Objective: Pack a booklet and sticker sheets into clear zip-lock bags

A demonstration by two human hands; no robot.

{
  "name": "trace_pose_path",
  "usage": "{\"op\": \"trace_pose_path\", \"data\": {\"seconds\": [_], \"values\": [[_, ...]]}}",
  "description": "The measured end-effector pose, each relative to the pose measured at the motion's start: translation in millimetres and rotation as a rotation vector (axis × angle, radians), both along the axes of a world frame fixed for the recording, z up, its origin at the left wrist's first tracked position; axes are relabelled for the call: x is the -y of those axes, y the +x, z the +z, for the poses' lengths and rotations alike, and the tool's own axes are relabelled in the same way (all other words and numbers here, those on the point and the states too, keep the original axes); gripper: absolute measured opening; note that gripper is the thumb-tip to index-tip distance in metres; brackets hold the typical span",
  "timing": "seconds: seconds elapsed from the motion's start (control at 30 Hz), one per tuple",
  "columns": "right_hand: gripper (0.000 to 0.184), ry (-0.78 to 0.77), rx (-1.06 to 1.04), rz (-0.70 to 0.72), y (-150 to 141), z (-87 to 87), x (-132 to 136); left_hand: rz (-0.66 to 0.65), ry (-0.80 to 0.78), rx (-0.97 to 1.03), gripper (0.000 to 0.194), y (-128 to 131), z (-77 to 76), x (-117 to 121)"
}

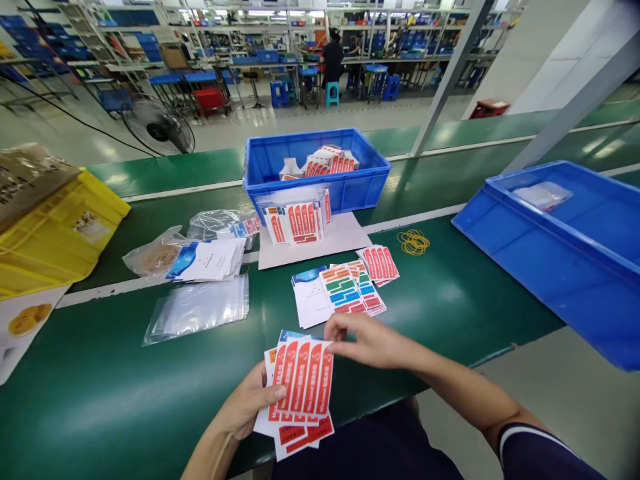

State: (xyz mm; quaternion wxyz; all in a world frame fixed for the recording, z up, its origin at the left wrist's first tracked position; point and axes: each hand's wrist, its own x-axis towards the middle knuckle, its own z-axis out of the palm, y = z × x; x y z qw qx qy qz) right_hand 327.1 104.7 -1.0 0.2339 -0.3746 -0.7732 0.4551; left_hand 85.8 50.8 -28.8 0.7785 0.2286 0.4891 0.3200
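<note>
1) Currently red sticker sheets [304,381] held nearside of middle blue bin [357,187], long axis toward it
2) Left hand [247,400] grips left edge, nearer
3) Right hand [367,340] curled at bin-side right corner, pinching or touching, can't tell

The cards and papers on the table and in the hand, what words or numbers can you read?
"M", maybe, on the red cards in the left hand; the rest is too blurred.
Colourful cards: too small.
White papers: too small.
Bagged cards by the blue bin: too blurred.
I can't make out any numbers.
</note>
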Motion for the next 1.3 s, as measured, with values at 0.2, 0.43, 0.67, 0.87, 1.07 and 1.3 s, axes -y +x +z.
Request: {"op": "trace_pose_path", "data": {"seconds": [0.2,0.43,0.67,0.87,1.07,1.3], "values": [[0.023,0.118,0.091,-0.148,101,33.6,-94,-0.108,0.026,-0.234,0.027,-16,16.1,0],[0.023,0.357,0.488,-0.492,126,-6.6,-138,-0.455,0.455,-0.641,0.023,-49,55.6,-32],[0.060,0.101,-0.072,0.020,14,-42.6,-31,-0.590,0.666,-0.995,0.011,-21,33.4,-44],[0.067,-0.200,-0.164,0.050,-62,-79.3,29,-0.483,0.607,-0.911,0.005,-13,24.4,-17],[0.012,-0.108,-0.281,-0.032,-67,-86.5,29,-0.222,0.611,-0.806,0.017,-41,65.7,-3],[0.019,-0.151,-0.267,-0.032,-79,-93.3,21,-0.049,0.735,-1.599,0.029,-87,47.0,-64]]}}
